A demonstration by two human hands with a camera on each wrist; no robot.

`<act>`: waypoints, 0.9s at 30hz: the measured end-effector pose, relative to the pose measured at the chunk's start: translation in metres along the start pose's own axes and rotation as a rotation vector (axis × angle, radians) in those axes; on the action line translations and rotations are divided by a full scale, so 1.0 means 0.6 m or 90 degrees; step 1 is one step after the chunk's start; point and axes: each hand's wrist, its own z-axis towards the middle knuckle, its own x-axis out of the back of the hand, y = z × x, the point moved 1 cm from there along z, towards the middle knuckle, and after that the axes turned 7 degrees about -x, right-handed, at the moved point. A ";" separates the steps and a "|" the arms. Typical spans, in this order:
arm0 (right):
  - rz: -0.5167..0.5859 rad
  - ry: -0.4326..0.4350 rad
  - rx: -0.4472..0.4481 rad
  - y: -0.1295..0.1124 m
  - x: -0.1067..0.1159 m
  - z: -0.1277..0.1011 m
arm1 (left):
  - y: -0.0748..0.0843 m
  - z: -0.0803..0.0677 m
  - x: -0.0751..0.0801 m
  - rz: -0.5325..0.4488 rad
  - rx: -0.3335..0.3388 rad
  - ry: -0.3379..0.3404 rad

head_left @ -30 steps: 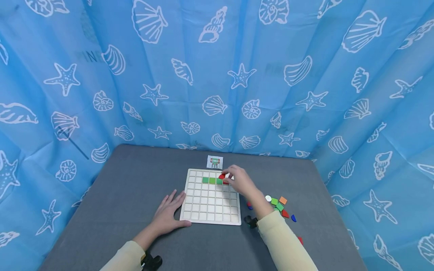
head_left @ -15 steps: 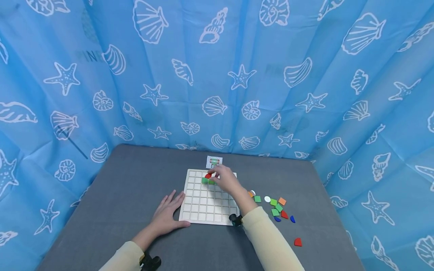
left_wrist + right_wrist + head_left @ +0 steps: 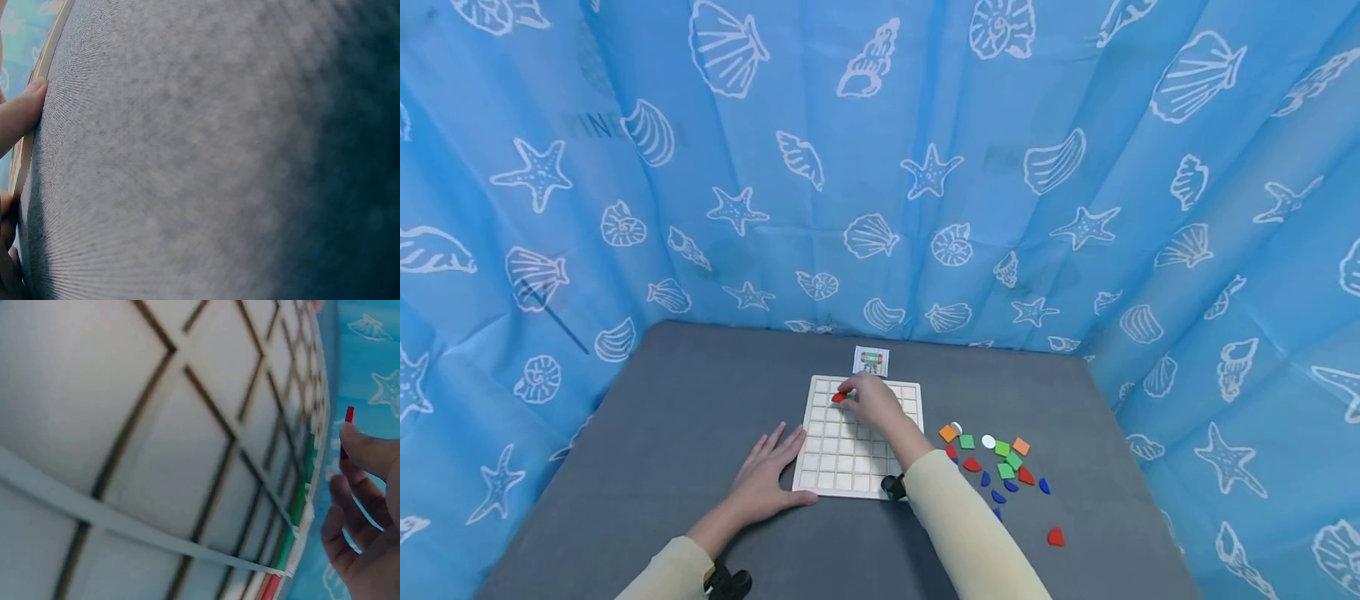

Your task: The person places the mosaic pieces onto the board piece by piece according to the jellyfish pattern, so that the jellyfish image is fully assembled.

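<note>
On the grey table (image 3: 647,433), the white grid board (image 3: 850,467) shows mostly unfilled cells; green tiles (image 3: 299,500) fill part of its far row. Loose pieces (image 3: 1000,462) wait well apart at right. Left hand (image 3: 767,475) lies flat, steadying the board's near-left edge; right hand (image 3: 872,402) pinches a red piece (image 3: 839,397) over the far rows.

Even, bright light is filling the head view, with no glare and only faint shadows lying under the arms on the grey surface (image 3: 647,467). The curtain (image 3: 880,150) is bowing outward toward the frame edges, showing wide-angle distortion. The left wrist view is sitting far too close: the surface is blurring into soft grain, darkening toward the right. The right wrist view is smearing the grid board (image 3: 156,456), with the fingers (image 3: 369,450) slightly soft.
</note>
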 end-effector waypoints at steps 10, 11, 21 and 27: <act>-0.077 -0.015 -0.002 -0.004 -0.014 0.019 | -0.004 0.004 -0.004 0.004 0.003 -0.005; -0.077 -0.017 0.003 -0.004 -0.014 0.020 | -0.002 0.004 -0.004 0.001 0.002 -0.006; -0.091 -0.026 -0.017 -0.007 -0.015 0.029 | 0.005 0.006 0.000 0.004 0.005 -0.002; -0.100 -0.030 -0.015 -0.008 -0.014 0.031 | 0.005 0.004 0.000 0.018 0.007 0.003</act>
